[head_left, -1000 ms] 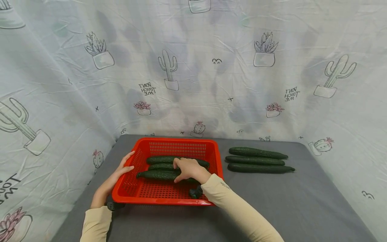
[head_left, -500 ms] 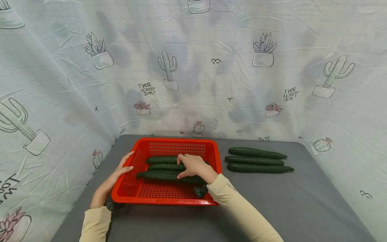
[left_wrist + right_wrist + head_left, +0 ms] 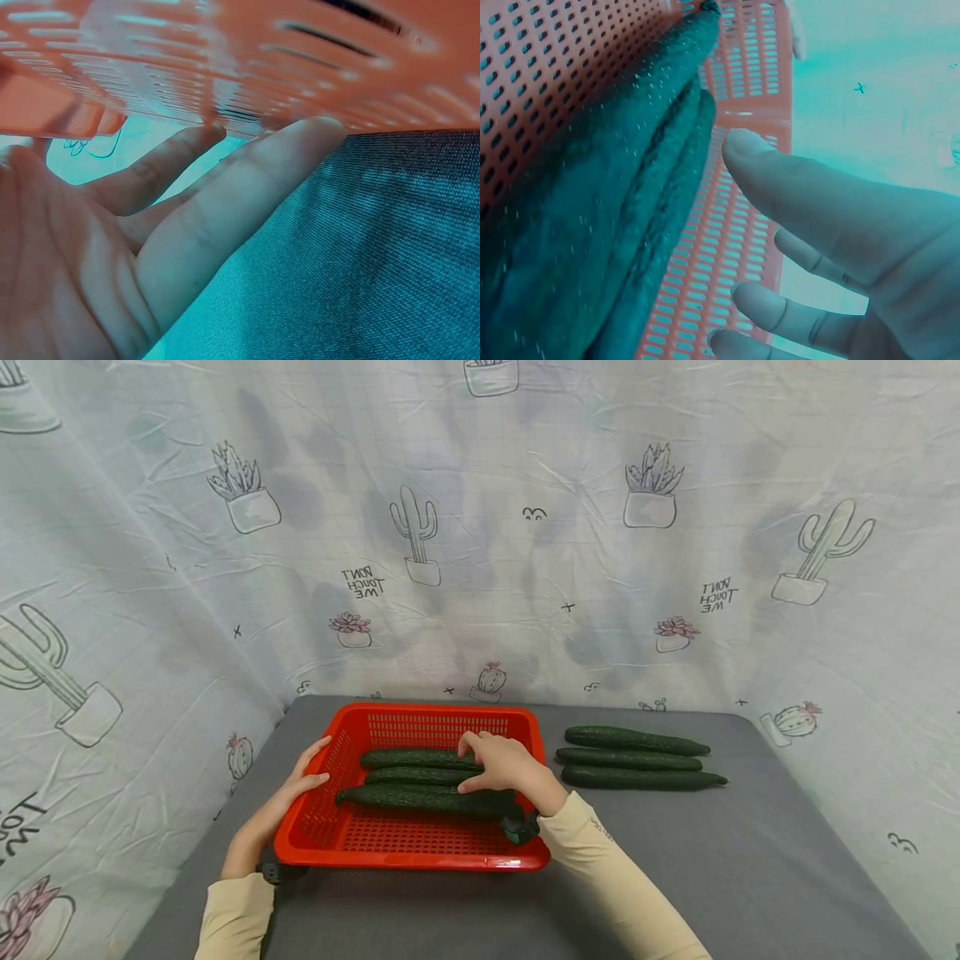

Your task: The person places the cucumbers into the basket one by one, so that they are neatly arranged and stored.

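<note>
A red plastic basket (image 3: pixel 405 860) holds three dark green cucumbers lying side by side; the front one (image 3: pixel 420 798) is the most exposed. My right hand (image 3: pixel 514 767) hovers over their right ends, thumb and fingers spread apart with nothing between them. In the right wrist view a gap shows between that hand's thumb (image 3: pixel 810 199) and the cucumbers (image 3: pixel 592 187). At the basket's left side is my left hand (image 3: pixel 294 783). Its extended fingers (image 3: pixel 240 180) rest against the outside of the perforated wall (image 3: pixel 247 67) in the left wrist view.
Three more cucumbers (image 3: pixel 633 760) lie in a row on the grey tabletop (image 3: pixel 720 852), right of the basket. A pale curtain (image 3: pixel 480 543) printed with potted plants hangs behind and at both sides of the table.
My right hand has moved right and slightly up along the cucumbers, uncovering more of them. The left hand stays at the basket's side. The cucumbers have not moved.
</note>
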`<state>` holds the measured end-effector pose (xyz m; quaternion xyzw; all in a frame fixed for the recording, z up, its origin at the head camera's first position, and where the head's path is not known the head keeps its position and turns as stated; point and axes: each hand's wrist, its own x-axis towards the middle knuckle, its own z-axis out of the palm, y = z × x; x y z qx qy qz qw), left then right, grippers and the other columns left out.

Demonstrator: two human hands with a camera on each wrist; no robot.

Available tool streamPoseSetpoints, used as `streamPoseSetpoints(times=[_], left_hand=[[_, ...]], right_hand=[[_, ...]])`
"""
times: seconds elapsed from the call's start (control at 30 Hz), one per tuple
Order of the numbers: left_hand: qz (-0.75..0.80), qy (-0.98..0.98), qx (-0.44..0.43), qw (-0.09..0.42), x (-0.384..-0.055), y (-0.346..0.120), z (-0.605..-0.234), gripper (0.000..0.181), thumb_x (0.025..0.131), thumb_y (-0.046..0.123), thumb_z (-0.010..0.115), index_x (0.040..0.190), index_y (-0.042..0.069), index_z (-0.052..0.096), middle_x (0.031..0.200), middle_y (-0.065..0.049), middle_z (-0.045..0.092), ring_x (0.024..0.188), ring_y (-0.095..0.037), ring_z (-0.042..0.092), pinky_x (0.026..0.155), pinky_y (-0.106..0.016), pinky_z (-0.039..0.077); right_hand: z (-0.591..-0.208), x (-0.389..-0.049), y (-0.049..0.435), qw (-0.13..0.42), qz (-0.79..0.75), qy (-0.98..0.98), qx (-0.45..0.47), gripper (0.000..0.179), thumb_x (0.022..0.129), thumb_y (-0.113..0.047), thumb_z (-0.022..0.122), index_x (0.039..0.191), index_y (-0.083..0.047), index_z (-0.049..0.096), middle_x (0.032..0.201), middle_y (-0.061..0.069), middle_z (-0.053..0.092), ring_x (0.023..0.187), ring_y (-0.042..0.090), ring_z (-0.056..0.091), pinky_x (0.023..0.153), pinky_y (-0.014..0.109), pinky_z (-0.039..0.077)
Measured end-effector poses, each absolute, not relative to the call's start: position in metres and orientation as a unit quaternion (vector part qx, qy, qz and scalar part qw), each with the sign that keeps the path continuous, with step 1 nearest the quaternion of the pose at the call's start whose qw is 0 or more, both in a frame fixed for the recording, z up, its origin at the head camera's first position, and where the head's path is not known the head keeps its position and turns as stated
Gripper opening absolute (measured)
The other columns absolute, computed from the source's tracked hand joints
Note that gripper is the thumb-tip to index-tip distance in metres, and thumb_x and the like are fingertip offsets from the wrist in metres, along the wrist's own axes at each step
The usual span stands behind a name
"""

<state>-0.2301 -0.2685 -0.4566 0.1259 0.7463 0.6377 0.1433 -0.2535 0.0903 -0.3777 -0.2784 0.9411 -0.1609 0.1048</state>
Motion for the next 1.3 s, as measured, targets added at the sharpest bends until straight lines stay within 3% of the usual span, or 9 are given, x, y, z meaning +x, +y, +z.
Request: streamPoseSetpoints(times=[0.1,0.4,0.63,0.77,1.0,1.3], left_hand=[[0.642,0.742,0.126,0.146,-0.23,-0.268,-0.457,0.061,0.1,0.025,0.035,0.148,0.03,-0.002,0.151,-0.013,-0.001,0.125,-0.045,0.031,0.085,-0.042,0.046],[0.616,0.767,0.127,0.126,-0.232,-0.269,-0.458,0.061,0.099,0.023,0.035,0.149,0.027,0.0,0.152,-0.01,-0.005,0.126,-0.037,0.029,0.087,-0.038,0.044],[0.633,0.752,0.126,0.136,-0.229,-0.268,-0.457,0.061,0.1,0.024,0.034,0.149,0.03,-0.001,0.152,-0.011,-0.003,0.127,-0.044,0.027,0.086,-0.04,0.046],[0.637,0.749,0.123,0.137,-0.229,-0.268,-0.456,0.06,0.1,0.023,0.034,0.148,0.03,-0.001,0.152,-0.011,-0.003,0.127,-0.045,0.026,0.086,-0.041,0.046],[0.634,0.752,0.122,0.135,-0.229,-0.267,-0.455,0.06,0.1,0.023,0.034,0.149,0.031,-0.001,0.152,-0.01,-0.005,0.128,-0.045,0.024,0.086,-0.04,0.045],[0.634,0.752,0.117,0.134,-0.228,-0.267,-0.455,0.061,0.1,0.024,0.035,0.149,0.03,-0.001,0.152,-0.01,-0.005,0.129,-0.044,0.024,0.086,-0.04,0.045]], right_hand=[[-0.375,-0.253,0.098,0.096,-0.17,0.942,-0.275,0.048,0.075,-0.041,0.074,0.111,-0.019,0.051,0.097,0.006,0.056,0.081,0.013,0.051,0.063,0.03,0.04],[-0.37,-0.25,0.128,0.067,-0.211,0.939,-0.264,0.047,0.077,-0.039,0.073,0.112,-0.015,0.052,0.107,0.01,0.055,0.095,0.023,0.055,0.067,0.034,0.043],[-0.369,-0.244,0.154,0.01,-0.22,0.941,-0.257,0.036,0.077,-0.036,0.074,0.104,-0.02,0.055,0.096,0.003,0.053,0.087,0.019,0.052,0.065,0.031,0.042],[-0.368,-0.24,0.168,-0.015,-0.23,0.94,-0.25,0.036,0.078,-0.037,0.073,0.104,-0.019,0.056,0.094,0.006,0.053,0.081,0.019,0.049,0.062,0.03,0.039],[-0.373,-0.236,0.192,-0.08,-0.238,0.938,-0.24,0.041,0.078,-0.042,0.071,0.108,-0.016,0.06,0.098,0.002,0.053,0.088,0.017,0.05,0.066,0.031,0.04],[-0.39,-0.237,0.222,-0.133,-0.224,0.939,-0.226,0.036,0.077,-0.041,0.072,0.105,-0.023,0.06,0.096,0.0,0.053,0.085,0.017,0.049,0.071,0.037,0.039]])
